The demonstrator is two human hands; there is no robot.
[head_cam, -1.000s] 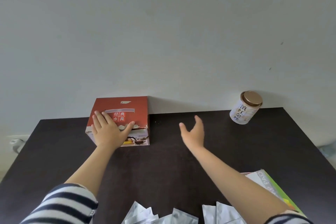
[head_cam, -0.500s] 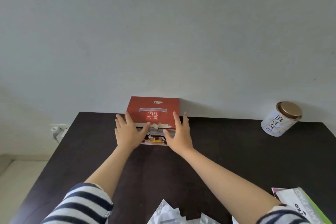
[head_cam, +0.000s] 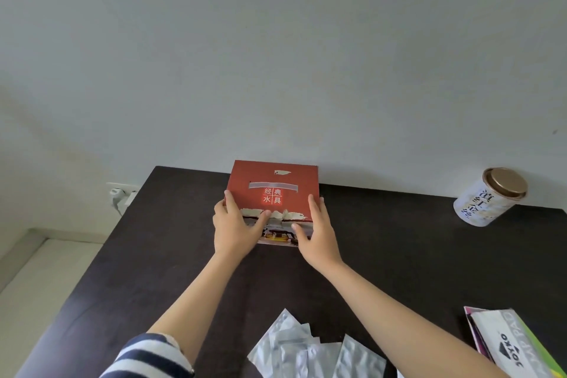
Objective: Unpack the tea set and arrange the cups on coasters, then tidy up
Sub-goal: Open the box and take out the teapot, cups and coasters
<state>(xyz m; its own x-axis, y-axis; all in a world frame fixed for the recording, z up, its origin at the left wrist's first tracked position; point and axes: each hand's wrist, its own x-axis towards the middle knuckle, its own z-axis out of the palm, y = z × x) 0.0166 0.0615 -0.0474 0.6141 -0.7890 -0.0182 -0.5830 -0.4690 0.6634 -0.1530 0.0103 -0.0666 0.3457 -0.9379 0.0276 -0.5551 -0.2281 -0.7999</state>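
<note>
A person's view down onto a dark table set against a pale wall. A red box, the tea set's packaging with white characters on its lid, sits closed at the far edge of the table, close to the wall. Both hands grip it, one at each near corner. The left hand wraps the left corner, fingers up the side and thumb lying along the front edge of the lid. The right hand mirrors it on the right corner, fingers on the side wall, thumb pressed to the front face. The hands stay apart, with the box between them, and both forearms reach straight forward from striped sleeves.

The step in hand looks like drawing the box nearer before opening it. That likely goes best with an even pull from both sides, keeping the box level and low, since the cups inside are probably breakable.

A round tin with a gold lid stands well to the right. Silver foil packets lie at the near edge, and a paper pad sits at the near right corner
</note>
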